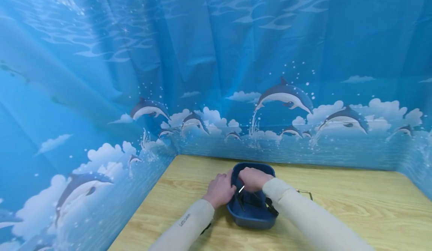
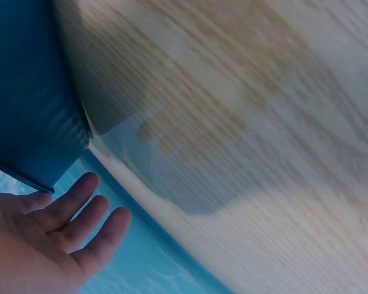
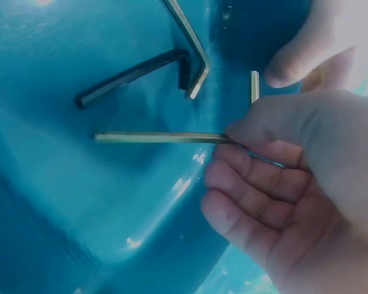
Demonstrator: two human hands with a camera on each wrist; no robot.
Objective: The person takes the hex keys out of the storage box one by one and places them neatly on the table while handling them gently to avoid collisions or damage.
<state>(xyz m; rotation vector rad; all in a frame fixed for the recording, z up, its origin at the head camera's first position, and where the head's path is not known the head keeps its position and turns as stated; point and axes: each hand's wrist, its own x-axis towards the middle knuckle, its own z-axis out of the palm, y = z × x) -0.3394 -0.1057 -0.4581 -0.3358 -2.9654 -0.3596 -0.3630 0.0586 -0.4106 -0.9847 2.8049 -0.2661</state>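
Note:
A deep blue plastic basin [image 1: 251,223] stands on the wood-grain table. My left hand [image 1: 221,189] holds its left rim, thumb inside and fingers outside; in the left wrist view these fingers [image 2: 80,220] spread loosely beside the basin wall. My right hand [image 1: 254,178] reaches into the far part of the basin. Between its thumb and fingers it pinches a brass-coloured hex key [image 3: 159,137], whose long arm points left. A short brass end [image 3: 254,86] sticks up behind the thumb. On the basin floor lie a black hex key [image 3: 129,79] and another brass-coloured hex key [image 3: 187,30].
A thin bent metal rod [image 1: 305,191] lies on the table [image 1: 354,213] right of the basin, partly hidden by the right sleeve [image 1: 303,209]. A blue curtain [image 1: 216,75] printed with dolphins hangs along the table's back and left edges.

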